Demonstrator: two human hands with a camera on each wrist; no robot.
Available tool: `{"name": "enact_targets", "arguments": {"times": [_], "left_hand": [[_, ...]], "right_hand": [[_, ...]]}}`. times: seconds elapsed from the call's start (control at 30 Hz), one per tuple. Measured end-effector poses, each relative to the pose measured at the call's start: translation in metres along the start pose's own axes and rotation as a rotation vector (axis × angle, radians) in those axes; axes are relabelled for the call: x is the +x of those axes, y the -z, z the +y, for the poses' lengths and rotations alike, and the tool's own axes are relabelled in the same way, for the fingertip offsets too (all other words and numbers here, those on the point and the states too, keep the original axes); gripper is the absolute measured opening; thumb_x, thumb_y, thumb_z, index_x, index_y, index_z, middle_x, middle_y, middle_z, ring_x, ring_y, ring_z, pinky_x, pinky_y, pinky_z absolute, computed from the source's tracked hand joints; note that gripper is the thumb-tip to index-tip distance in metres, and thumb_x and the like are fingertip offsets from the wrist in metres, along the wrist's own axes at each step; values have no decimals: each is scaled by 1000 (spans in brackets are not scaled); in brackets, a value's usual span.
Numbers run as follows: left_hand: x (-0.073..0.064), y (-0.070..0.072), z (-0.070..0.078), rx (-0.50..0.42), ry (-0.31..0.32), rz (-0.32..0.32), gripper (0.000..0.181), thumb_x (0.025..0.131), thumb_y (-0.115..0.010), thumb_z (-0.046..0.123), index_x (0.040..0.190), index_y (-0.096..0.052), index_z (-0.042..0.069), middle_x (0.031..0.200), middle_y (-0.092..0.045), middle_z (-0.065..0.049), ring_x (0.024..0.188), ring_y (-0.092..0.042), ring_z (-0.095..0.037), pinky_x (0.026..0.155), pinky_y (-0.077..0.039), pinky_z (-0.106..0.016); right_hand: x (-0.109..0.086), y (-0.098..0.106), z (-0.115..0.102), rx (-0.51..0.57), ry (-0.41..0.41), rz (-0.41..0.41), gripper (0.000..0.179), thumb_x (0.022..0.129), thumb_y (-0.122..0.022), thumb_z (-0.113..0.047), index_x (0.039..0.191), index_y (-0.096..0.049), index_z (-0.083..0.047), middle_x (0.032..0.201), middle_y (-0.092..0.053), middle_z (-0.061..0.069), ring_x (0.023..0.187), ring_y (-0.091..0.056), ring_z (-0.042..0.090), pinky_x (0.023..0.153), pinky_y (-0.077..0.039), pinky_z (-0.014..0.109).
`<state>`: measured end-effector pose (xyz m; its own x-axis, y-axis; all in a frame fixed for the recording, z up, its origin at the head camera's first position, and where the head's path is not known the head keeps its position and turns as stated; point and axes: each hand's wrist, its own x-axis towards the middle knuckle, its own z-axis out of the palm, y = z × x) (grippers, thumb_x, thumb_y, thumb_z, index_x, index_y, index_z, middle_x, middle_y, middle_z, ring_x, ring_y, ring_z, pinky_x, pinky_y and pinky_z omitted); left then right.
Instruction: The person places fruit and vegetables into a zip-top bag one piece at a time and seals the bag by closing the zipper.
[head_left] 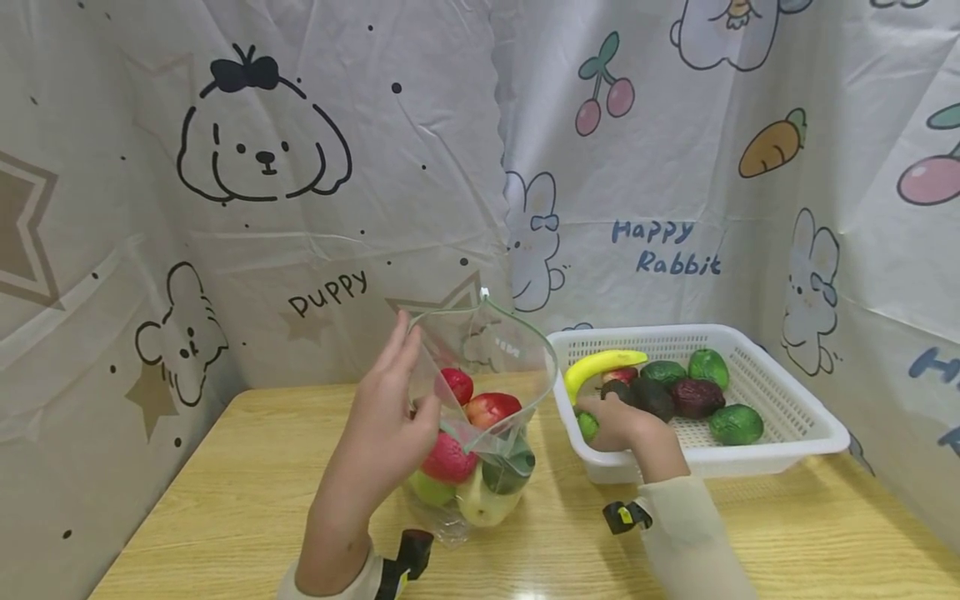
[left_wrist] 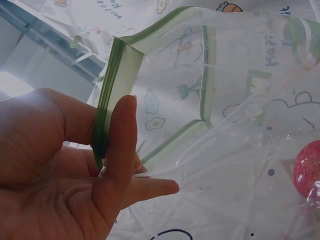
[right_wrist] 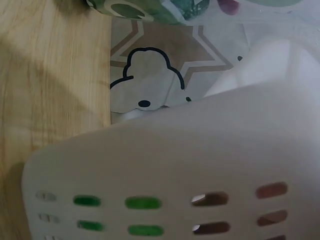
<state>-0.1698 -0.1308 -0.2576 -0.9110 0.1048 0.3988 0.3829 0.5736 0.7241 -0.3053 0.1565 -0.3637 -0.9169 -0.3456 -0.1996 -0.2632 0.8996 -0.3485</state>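
A clear zip bag (head_left: 525, 350) with a green-edged mouth stands open on the table, holding red, pink, green and pale yellow fruit and vegetables. My left hand (head_left: 393, 421) pinches the bag's rim between thumb and fingers; the left wrist view shows the green zip strip (left_wrist: 107, 95) in that grip. Inside the white basket (head_left: 795, 462), my right hand (head_left: 618, 423) has its fingers curled round a small green fruit (head_left: 587, 426) by the left wall. A yellow banana (head_left: 603, 363) lies just behind that hand. The basket wall hides the right hand in the right wrist view.
Farther right in the basket lie a dark red fruit (head_left: 697, 398), a green fruit (head_left: 737, 425) and several other dark or green pieces. The wooden table (head_left: 247, 492) ends at a printed cloth (head_left: 420, 167) behind and at both sides.
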Motion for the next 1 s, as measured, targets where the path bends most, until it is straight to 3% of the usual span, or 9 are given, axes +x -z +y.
{"name": "enact_targets", "arguments": {"times": [0.07,0.27,0.47,0.6,0.8,0.9,1.0], "left_hand": [[0,0,0,-1,6,-4,79,88,-53,-10,160,-22,0,171,-1,-2,46,-30,-8,48,-39,-18],[0,-1,0,2,12,-4,80,88,-53,-11,160,-22,1,171,-2,-1,46,-29,-8,48,-39,-18],[-1,-1,0,4,7,-4,80,87,-53,-11,160,-23,1,171,-2,-1,46,-30,-8,48,-39,-18],[-1,0,0,5,4,-6,80,88,-54,-11,160,-23,1,171,-3,-1,45,-30,-8,48,-39,-18],[-1,0,0,10,0,-7,79,88,-54,-10,160,-22,1,171,-2,-1,46,-30,-8,48,-40,-19],[-1,1,0,7,-1,-7,79,88,-54,-10,160,-22,1,171,-2,-1,46,-30,-8,48,-40,-19],[-1,1,0,3,1,-8,79,88,-53,-10,160,-22,1,171,-2,0,46,-30,-7,48,-40,-19]], "right_hand": [[0,-1,1,-8,-2,-19,51,86,-70,-5,136,-62,-13,142,-50,32,135,-41,53,101,-43,66],[-1,0,4,15,-18,-46,54,87,-72,-10,139,-61,-14,138,-56,27,130,-49,46,103,-42,64],[-7,8,2,19,49,8,53,84,-75,-11,136,-64,-11,127,-64,19,107,-57,31,92,-49,54],[-17,18,-2,66,93,108,64,83,-79,-14,141,-55,-1,122,-64,17,103,-58,28,87,-51,49],[-34,33,-16,146,98,287,62,87,-77,-24,133,-47,3,92,-60,9,78,-58,21,66,-51,35],[-44,42,-27,154,121,389,64,89,-75,-27,136,-43,2,94,-61,12,78,-60,23,66,-53,36],[-56,49,-42,163,168,534,65,90,-75,-27,139,-42,0,109,-62,17,91,-62,29,75,-56,44]]}}
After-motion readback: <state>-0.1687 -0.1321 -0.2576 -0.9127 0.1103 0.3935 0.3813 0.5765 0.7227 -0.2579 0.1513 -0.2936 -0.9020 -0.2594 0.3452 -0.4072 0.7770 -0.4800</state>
